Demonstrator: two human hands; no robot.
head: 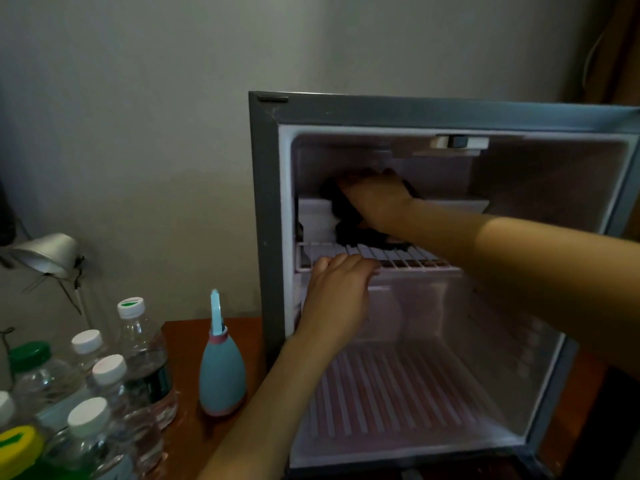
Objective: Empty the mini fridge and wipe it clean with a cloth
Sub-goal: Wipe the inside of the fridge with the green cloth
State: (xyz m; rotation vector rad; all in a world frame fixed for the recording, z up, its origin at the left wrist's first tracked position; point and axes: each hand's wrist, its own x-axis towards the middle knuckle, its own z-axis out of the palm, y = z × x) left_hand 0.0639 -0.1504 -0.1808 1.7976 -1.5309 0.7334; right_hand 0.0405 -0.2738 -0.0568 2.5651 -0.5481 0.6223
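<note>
**Both hands inside the open mini fridge, dark cloth on the upper ledge**

The mini fridge [266,209] stands open on a reddish-brown tabletop [187,344], its pale interior bare of food or drink. The right hand [375,199] reaches deep into the upper left corner, palm down, pressed flat on a dark cloth [346,223] that drapes over the white freezer tray [317,216] and hangs onto the wire shelf [398,259] below. Its fingers lie spread over the cloth rather than curled round it — whether they pinch any fold cannot be told in the shadow. The right forearm crosses the whole opening from the right and hides much of the shelf and the right inner wall.

The left hand [337,292] rests on the front rail of the wire shelf, fingers hooked lightly over the edge, holding nothing else. Its forearm rises from the lower edge and covers part of the ribbed floor of the fridge.

Left of the fridge, on the tabletop, stands a blue bulb-shaped bottle [221,379] with a thin nozzle. Further left is a cluster of clear water bottles [138,362] with white caps, a green-capped jar [29,355] and a yellow lid [19,445] — all well apart from the hands. A silver desk lamp [48,252] leans by the wall.
</note>
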